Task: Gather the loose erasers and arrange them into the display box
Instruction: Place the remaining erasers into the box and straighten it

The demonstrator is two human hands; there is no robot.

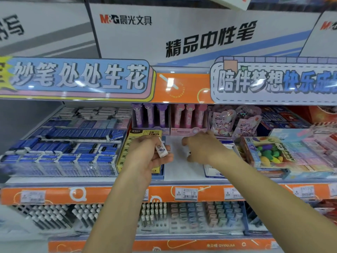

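Observation:
My left hand (145, 156) holds a small white eraser (161, 149) with dark print, pinched between thumb and fingers over the shelf. Behind that hand stands a yellow display box (125, 154) of 2B erasers. My right hand (202, 148) reaches palm down over the bare white gap (179, 168) of the shelf, fingers curled; whether it holds anything is hidden. A white and blue box (212, 172) lies partly under my right forearm.
Blue eraser boxes in clear trays (63, 148) fill the shelf's left. Pink and purple pen displays (167, 117) stand behind. A fruit-eraser pack (268, 154) and pastel boxes (313, 152) sit at right. Orange price rail (186, 194) runs along the shelf front; pens fill the shelf below.

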